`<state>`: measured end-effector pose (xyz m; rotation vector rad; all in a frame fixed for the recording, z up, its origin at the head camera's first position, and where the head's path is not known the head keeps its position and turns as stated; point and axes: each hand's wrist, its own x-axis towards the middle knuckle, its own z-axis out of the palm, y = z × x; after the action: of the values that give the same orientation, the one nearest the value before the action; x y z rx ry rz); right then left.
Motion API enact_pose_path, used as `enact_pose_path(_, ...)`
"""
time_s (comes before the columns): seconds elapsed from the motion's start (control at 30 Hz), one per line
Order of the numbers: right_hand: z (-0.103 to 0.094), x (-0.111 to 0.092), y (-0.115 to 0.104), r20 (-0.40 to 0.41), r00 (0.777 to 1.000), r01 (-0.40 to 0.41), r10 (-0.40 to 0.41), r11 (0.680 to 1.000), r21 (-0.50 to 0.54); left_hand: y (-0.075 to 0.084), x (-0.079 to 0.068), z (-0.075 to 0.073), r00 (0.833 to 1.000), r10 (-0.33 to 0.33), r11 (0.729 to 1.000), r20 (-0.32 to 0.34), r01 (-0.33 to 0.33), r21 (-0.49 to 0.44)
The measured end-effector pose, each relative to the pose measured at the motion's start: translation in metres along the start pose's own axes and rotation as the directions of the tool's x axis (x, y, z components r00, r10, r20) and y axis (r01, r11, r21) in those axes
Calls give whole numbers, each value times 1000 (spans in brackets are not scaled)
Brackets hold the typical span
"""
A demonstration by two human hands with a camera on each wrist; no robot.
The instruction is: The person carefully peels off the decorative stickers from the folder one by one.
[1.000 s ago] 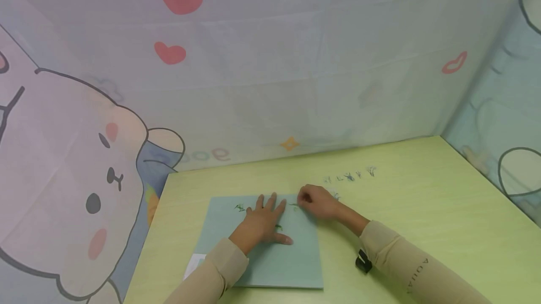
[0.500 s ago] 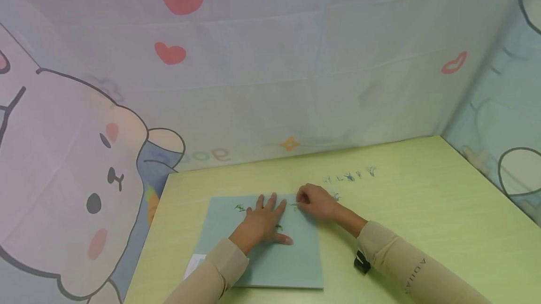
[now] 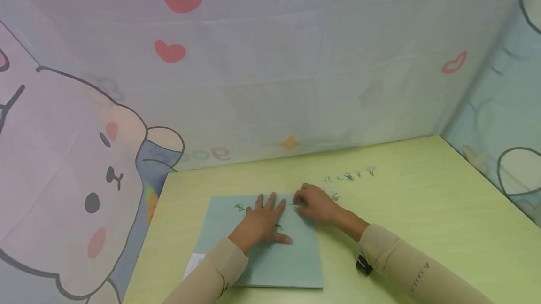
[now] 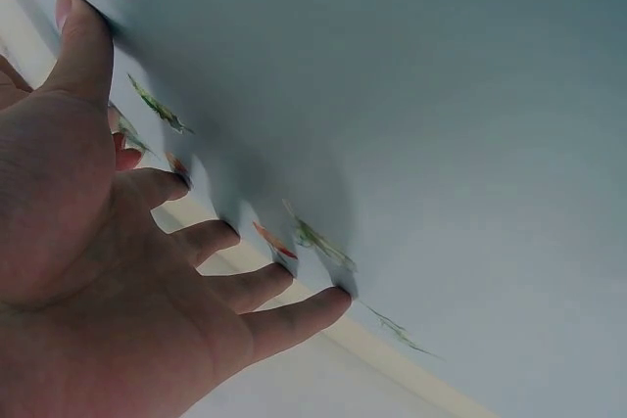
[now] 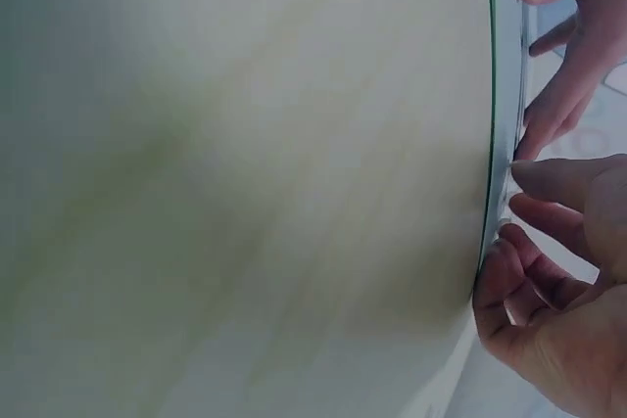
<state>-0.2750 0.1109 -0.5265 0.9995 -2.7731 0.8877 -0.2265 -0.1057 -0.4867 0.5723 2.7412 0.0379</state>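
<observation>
My left hand [image 3: 261, 223] rests spread on a pale blue-green pad [image 3: 279, 266], its fingers apart. In the left wrist view small plant cutouts or stickers lie around its fingertips, among them a green sprig [image 4: 323, 242], a leafy one [image 4: 157, 103] and an orange-red piece [image 4: 274, 240]. My right hand [image 3: 317, 203] is at the pad's far right corner with bent fingers, right at a thin green sprig [image 3: 294, 204]. In the right wrist view its thumb [image 5: 558, 181] and index finger are slightly apart beside the pad's edge; I cannot tell whether they pinch anything.
Several small flower pieces [image 3: 348, 176] lie in a row on the yellow-green table [image 3: 422, 200] behind the right hand, with another bluish piece [image 3: 335, 196] nearer. A black object [image 3: 363, 265] is by the right sleeve. A white sheet [image 3: 194, 264] shows at the pad's left corner.
The right hand has shifted slightly left over the pad's corner, and its thumb and finger look a little wider apart. The left hand has stayed in place.
</observation>
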Motion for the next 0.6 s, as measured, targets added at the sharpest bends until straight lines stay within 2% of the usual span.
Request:
enact_pose_path(0.1,0,-1,-3,-1,1000,7,-7,1000,-9,2,-2,-1,1000,-3,1000,2,3,0)
enact_pose_path(0.27,-1,-1,-5,11,999,-33,33,999,24,3,-3,-4,1000,0,1000,2,0,-11)
enact_pose_path(0.43,-3,0,-7,36,995,-94,92,991,92,2,-3,-4,1000,-8,1000,9,8,-9)
enact_pose_path(0.6,-4,3,-7,27,988,-154,152,980,129,2,-2,-2,1000,-4,1000,4,4,-11)
